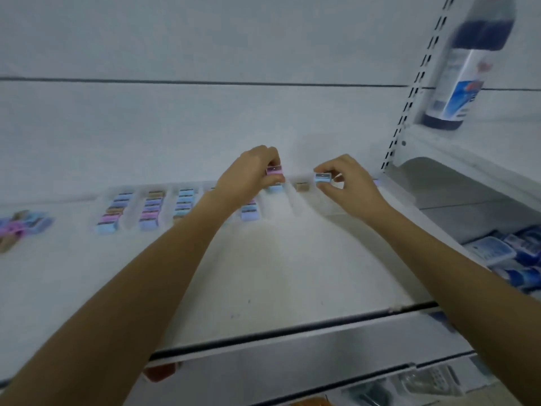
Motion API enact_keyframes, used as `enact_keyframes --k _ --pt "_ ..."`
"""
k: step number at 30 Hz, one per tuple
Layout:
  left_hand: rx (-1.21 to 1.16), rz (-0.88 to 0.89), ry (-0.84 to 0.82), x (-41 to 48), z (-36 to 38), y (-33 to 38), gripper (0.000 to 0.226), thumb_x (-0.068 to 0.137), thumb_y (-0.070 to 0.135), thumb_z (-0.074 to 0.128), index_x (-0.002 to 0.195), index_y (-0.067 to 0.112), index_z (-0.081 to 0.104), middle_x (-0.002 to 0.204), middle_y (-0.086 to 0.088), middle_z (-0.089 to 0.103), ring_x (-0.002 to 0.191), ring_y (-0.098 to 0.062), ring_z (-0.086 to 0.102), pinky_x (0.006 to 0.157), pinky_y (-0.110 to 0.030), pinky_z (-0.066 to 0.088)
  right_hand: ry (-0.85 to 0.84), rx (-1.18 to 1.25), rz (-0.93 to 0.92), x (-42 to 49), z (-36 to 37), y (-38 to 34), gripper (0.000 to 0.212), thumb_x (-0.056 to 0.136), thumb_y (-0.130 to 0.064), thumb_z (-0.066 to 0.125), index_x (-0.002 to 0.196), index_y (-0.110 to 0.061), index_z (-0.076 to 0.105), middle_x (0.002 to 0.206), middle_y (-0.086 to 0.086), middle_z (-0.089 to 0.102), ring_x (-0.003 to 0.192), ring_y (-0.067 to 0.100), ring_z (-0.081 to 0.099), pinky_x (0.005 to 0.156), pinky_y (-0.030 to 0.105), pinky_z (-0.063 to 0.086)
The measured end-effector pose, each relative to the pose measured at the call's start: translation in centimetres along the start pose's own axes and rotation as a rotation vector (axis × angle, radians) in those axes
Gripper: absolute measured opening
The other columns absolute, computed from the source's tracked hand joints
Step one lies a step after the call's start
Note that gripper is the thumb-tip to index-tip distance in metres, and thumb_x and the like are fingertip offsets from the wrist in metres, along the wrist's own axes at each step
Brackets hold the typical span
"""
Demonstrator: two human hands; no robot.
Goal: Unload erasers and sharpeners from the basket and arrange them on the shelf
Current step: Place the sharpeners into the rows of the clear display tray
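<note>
White shelving fills the view, with a plain white back panel behind a broad white shelf. Both arms reach to the back of it.

The left hand has its fingers curled around a small pink sharpener, held just above a light blue piece lying on the shelf. The right hand pinches a blue sharpener between curled fingers and thumb, slightly raised off the shelf. A brown piece sits alone between the two hands, near the back panel.

To the left, neat columns of pastel pieces run from the back toward the front, seemingly in pale clear lanes, though blur makes this hard to confirm. Further left, by the frame edge, lies a loose pile of the same pieces.

A wide stretch of bare shelf lies between the hands and the front edge. At the right, a slotted upright bounds the shelf. A blue and white bottle stands on a higher shelf, and blue and white packs lie on a lower one.
</note>
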State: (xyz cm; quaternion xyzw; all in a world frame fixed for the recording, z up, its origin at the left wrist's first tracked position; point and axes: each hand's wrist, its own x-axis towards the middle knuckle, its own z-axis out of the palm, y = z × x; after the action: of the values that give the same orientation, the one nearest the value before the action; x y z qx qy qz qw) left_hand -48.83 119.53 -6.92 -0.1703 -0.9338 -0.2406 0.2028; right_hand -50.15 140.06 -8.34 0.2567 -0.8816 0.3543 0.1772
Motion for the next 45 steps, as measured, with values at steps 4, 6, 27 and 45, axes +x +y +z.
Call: enact_keyframes --k 4,6,27,45 --pt "0.034 -0.091 0.019 0.5 0.5 -0.5 0.021 0.087 0.017 0.061 0.104 0.005 0.061 0.103 -0.012 0.06 0.079 -0.011 0.045 0.071 -0.018 0.035 -0.034 0.029 -0.066 2.6 0.6 0.6 0.021 0.082 -0.001 0.06 0.103 -0.006 0.062 0.098 0.004 0.052 0.086 0.011 0.048 0.074 0.004 0.034" --pt "0.026 -0.12 0.051 0.8 0.7 -0.2 0.022 0.088 0.015 0.06 0.107 0.006 0.062 0.104 -0.012 0.06 0.078 -0.012 0.049 0.073 -0.018 0.038 -0.012 0.085 -0.082 3.5 1.0 0.8 0.021 0.081 0.0 0.06 0.101 -0.006 0.061 0.098 0.006 0.055 0.085 0.011 0.048 0.073 0.004 0.035" --pt "0.242 -0.198 -0.115 -0.2 2.8 0.2 0.022 0.092 0.021 0.052 0.105 0.006 0.062 0.104 -0.01 0.059 0.099 -0.022 0.05 0.08 -0.025 0.036 -0.262 -0.145 -0.123 3.5 2.1 3.0 0.011 0.081 -0.007 0.062 0.092 -0.009 0.064 0.093 0.003 0.058 0.09 0.02 0.055 0.078 0.029 0.041" --pt "0.307 -0.167 -0.16 -1.3 2.6 -0.2 0.027 0.094 0.028 0.045 0.107 0.018 0.065 0.112 0.0 0.061 0.106 -0.02 0.045 0.089 -0.035 0.041 -0.243 -0.24 -0.135 3.0 2.4 3.1 0.021 0.088 -0.014 0.056 0.102 -0.009 0.07 0.103 0.009 0.068 0.098 0.027 0.052 0.083 0.037 0.043"
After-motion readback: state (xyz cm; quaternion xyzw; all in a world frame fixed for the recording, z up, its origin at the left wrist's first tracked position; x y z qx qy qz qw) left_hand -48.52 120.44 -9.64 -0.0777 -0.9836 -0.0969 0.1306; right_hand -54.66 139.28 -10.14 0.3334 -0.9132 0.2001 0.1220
